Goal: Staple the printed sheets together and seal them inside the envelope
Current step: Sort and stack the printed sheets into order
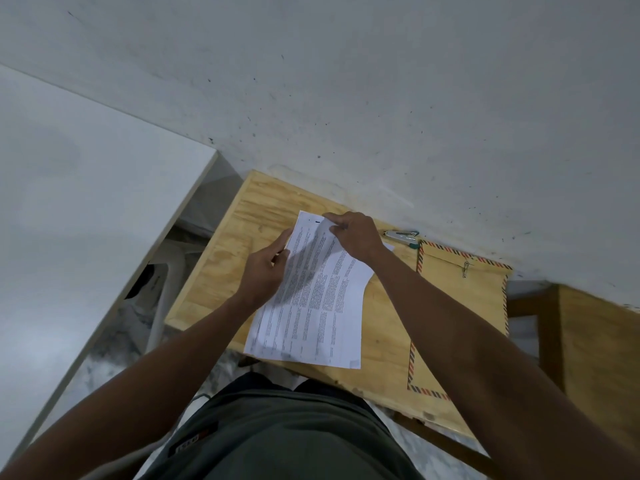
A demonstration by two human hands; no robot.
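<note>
The printed sheets [322, 299] lie on the small wooden table [221, 265], their near edge hanging over the front. My left hand [266, 271] holds their left edge with thumb and fingers. My right hand [353, 237] pinches the top sheet's far edge, which curls upward. A brown envelope [460, 306] with a red-and-blue striped border and a metal clasp lies flat to the right, partly under my right forearm. A silver stapler [401, 234] with green trim rests by the wall beyond the envelope, untouched.
The table stands against a speckled white wall [346, 98]. A white panel [86, 188] rises at the left, with a white plastic chair [166, 271] in the gap beside it. A second wooden piece [595, 341] stands at the right.
</note>
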